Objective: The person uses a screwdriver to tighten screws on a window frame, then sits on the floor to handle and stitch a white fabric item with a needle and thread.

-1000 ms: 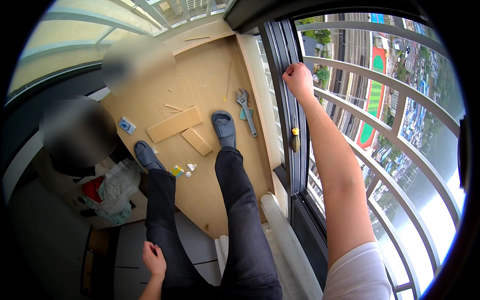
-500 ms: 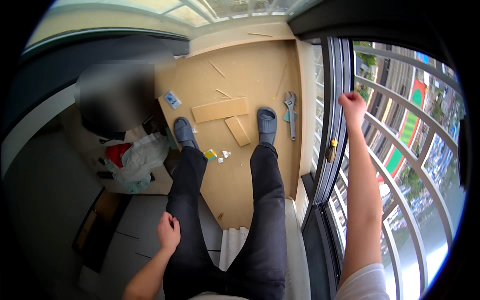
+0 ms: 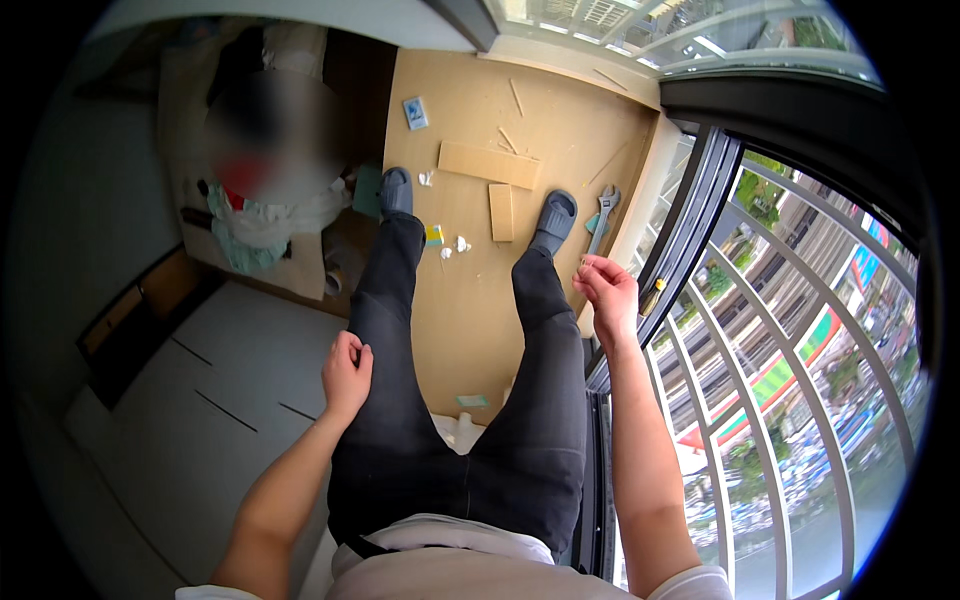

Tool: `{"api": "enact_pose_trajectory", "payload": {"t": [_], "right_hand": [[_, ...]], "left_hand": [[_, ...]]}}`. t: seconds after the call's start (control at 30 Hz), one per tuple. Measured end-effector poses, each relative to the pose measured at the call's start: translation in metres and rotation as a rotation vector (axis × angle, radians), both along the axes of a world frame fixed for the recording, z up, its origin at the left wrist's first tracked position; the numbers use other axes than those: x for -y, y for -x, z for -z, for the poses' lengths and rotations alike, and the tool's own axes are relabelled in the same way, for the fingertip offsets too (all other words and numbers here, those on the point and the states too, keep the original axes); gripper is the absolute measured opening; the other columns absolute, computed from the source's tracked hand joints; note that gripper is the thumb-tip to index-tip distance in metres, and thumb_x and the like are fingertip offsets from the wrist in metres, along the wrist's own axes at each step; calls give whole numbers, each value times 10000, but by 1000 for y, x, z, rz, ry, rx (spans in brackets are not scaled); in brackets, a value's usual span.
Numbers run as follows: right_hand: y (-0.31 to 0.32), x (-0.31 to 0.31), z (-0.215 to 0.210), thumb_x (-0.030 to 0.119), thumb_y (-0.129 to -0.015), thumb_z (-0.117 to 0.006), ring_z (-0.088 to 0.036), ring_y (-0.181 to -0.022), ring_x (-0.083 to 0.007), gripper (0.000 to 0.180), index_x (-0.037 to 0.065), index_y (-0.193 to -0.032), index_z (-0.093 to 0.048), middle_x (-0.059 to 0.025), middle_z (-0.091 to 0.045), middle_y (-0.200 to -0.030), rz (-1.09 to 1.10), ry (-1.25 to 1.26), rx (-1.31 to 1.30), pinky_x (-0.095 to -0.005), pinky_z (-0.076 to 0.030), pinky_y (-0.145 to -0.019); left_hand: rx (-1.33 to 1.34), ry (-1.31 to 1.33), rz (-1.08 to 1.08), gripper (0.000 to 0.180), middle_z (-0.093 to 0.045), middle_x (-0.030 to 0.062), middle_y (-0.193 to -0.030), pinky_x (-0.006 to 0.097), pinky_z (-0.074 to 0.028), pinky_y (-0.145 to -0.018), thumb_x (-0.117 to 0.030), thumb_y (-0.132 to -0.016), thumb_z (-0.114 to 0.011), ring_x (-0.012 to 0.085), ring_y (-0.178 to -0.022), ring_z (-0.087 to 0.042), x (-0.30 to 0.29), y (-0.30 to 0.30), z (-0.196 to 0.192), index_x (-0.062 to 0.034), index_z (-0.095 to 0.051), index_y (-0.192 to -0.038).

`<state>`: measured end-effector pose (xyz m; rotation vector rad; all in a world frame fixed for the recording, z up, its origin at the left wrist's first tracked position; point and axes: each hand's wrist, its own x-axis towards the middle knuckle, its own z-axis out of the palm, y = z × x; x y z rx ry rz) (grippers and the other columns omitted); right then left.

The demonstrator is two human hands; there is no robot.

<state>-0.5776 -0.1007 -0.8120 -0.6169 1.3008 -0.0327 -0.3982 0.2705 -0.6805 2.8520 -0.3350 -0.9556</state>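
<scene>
Down from the window frame comes the right hand (image 3: 603, 290), which a moment ago gripped the dark upright high at the right; now it hangs free at the centre right of the frame, just beside the dark window frame (image 3: 672, 232). Its fingers (image 3: 590, 268) are curled in, the tips pinched near the thumb; whether they hold something small I cannot tell. Just above it on the plywood floor (image 3: 470, 300) lies a metal adjustable wrench (image 3: 602, 214), beside the right grey slipper (image 3: 554, 217). At the centre left, the left hand (image 3: 346, 374) rests against the left thigh of the dark trousers (image 3: 400, 400), fingers loosely bent and holding nothing. Two flat wooden offcuts (image 3: 489, 163) lie between the feet, toward the top.
</scene>
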Motion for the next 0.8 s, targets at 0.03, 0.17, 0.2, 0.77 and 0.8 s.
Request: {"api": "enact_pose_trajectory", "payload": {"t": [0.03,0.17,0.2,0.77,0.8], "right_hand": [[3,-5,-2,-4,-909,-676,-692,-781,-177,220,-47,-1124,-663,-96,-697,-903,-81,17,-12,-277,-590,-747],[56,-26,1,30,-918,-673,-673,-773,-149,161,-48,-1058,-687,-74,-684,-883,-223,27,-115,-270,-578,-730],[65,-29,-4,28,-918,-666,-673,-774,-150,152,-42,-1051,-689,-73,-685,-881,-245,16,-182,-269,-578,-721],[128,-190,-104,48,-922,-586,-692,-667,-194,61,-2,-896,-609,-106,-680,-804,-564,279,-655,-302,-563,-563],[126,-206,-111,40,-917,-580,-692,-655,-198,54,1,-884,-598,-109,-679,-797,-559,320,-705,-308,-560,-551]], "left_hand": [[2,18,-40,189,-492,60,-716,404,-444,-621,-132,-898,-668,256,-657,-523,-5,3,-6,-76,-487,-903],[-65,-12,-179,175,-503,60,-699,400,-451,-612,-142,-917,-665,251,-633,-533,-57,22,-21,-80,-502,-901],[-85,-18,-190,174,-508,61,-693,399,-454,-610,-143,-917,-667,251,-628,-538,-72,25,-24,-81,-505,-907],[-334,118,-569,187,-620,87,-760,401,-500,-632,-174,-940,-666,261,-669,-633,-439,112,-25,-68,-513,-948],[-314,110,-592,184,-621,92,-761,402,-499,-632,-172,-938,-667,263,-670,-637,-464,113,-26,-61,-521,-950]]}}
